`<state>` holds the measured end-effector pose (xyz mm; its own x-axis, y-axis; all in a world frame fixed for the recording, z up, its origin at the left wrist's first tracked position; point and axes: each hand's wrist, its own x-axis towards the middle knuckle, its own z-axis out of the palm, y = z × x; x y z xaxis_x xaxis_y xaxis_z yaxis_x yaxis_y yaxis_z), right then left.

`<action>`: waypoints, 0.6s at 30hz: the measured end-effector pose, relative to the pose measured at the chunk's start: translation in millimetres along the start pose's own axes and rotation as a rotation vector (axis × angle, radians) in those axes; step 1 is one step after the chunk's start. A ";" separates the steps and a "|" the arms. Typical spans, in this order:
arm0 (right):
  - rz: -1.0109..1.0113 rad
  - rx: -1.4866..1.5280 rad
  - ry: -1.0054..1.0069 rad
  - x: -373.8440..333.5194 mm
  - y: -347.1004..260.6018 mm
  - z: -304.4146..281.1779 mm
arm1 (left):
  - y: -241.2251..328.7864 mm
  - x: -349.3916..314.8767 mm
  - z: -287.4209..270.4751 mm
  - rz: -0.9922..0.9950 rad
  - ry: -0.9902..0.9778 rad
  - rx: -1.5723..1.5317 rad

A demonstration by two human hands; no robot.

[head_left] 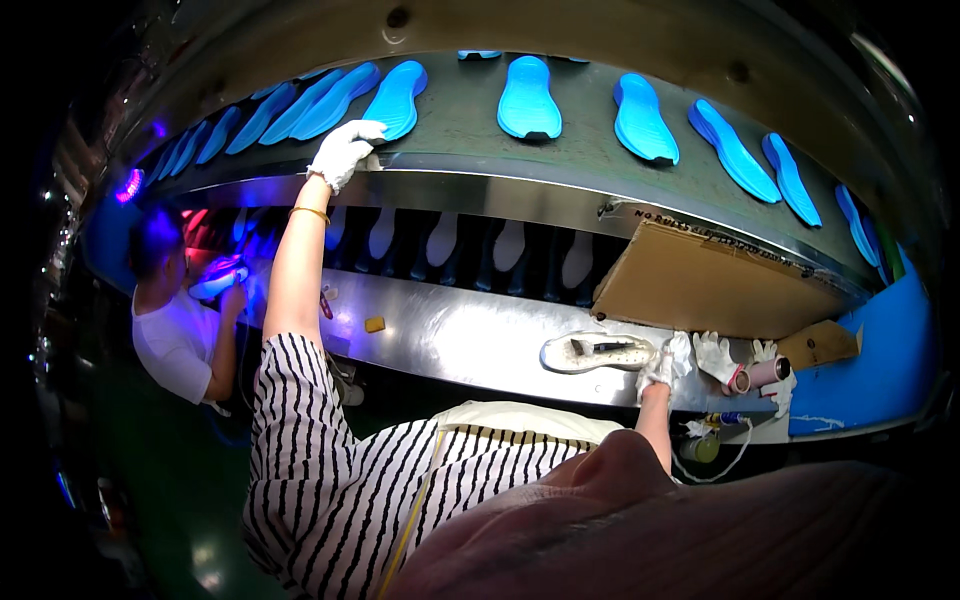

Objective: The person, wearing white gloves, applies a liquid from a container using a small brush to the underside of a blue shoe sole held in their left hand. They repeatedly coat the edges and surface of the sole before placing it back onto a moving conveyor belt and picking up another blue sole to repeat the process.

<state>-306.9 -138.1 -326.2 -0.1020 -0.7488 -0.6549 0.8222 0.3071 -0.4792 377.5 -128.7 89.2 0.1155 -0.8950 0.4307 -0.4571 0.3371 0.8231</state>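
My left hand (pixel 344 154), in a white glove, reaches to the near edge of the dark conveyor belt (pixel 455 120). Its fingers close on the near end of a bright blue shoe sole (pixel 398 98) lying there. Down on the metal shelf, a white shoe upper (pixel 590 355) rests on its side, its opening showing dark inside. Also gloved in white, my right hand (pixel 655 373) is closed at the right end of this upper; its fingertips are small and partly hidden.
More blue soles (pixel 528 98) lie along the belt. A cardboard sheet (pixel 710 280) leans on the metal shelf (pixel 450 315). Loose white gloves (pixel 714 356), pinkish cylinders (pixel 768 372) and a small yellow block (pixel 375 324) sit there. A co-worker (pixel 180 330) works at left under violet light.
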 end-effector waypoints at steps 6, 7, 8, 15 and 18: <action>-0.158 -0.220 -0.313 -37.3 -9.6 31.7 | 0.2 22.8 17.7 0.036 -0.067 0.074; -0.172 -0.366 -0.299 -55.1 -6.0 53.9 | -5.8 9.5 4.4 0.082 -0.050 0.224; -0.200 -0.504 -0.276 -78.7 -8.7 74.7 | -1.6 0.2 1.9 0.185 -0.040 0.349; -0.143 -1.097 -0.350 -110.5 18.7 126.4 | 13.2 9.9 34.1 0.107 0.022 0.368; -0.241 -1.642 -0.194 -125.6 48.6 126.1 | 19.1 4.9 39.6 0.093 0.164 0.166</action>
<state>-183.5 -103.2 -193.5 0.0390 -0.8854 -0.4631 -0.6342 0.3362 -0.6962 334.5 -138.2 92.4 0.2012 -0.7985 0.5674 -0.6097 0.3513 0.7106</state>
